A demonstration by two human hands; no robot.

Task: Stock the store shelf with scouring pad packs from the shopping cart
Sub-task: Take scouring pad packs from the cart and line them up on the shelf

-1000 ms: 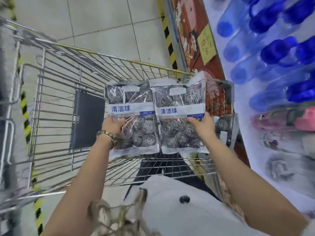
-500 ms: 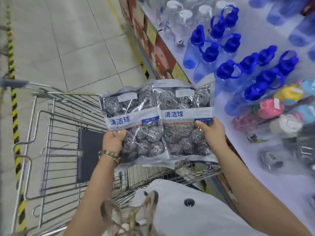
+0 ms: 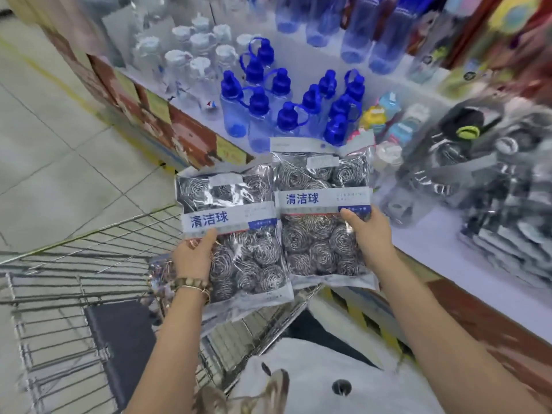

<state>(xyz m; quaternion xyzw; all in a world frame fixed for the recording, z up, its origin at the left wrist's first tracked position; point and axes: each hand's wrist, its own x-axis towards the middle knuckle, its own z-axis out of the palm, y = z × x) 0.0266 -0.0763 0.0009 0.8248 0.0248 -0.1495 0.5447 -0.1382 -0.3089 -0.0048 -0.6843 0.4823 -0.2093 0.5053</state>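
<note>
Two clear packs of steel scouring balls with white and blue labels are held side by side in the air. My left hand [image 3: 194, 256] grips the left pack [image 3: 236, 234] by its lower left edge. My right hand [image 3: 369, 237] grips the right pack [image 3: 319, 210] at its lower right side. Both packs hover over the right corner of the wire shopping cart [image 3: 89, 243], at the front edge of the white store shelf [image 3: 430, 243]. A blurred pile of similar scouring pad packs [image 3: 507, 210] lies on the shelf to the right.
Blue-capped water bottles [image 3: 286, 106] and clear white-capped bottles [image 3: 191, 61] stand on the shelf behind the packs. Small colourful items [image 3: 388, 115] sit between bottles and the pile. The shelf's red front panel [image 3: 191, 135] runs along the tiled floor [image 3: 59, 144]. A dark flap [image 3: 119, 339] sits in the cart.
The view has swung right toward the shelf. Both hands have carried the two packs up and away from the cart, toward the shelf edge; grips unchanged.
</note>
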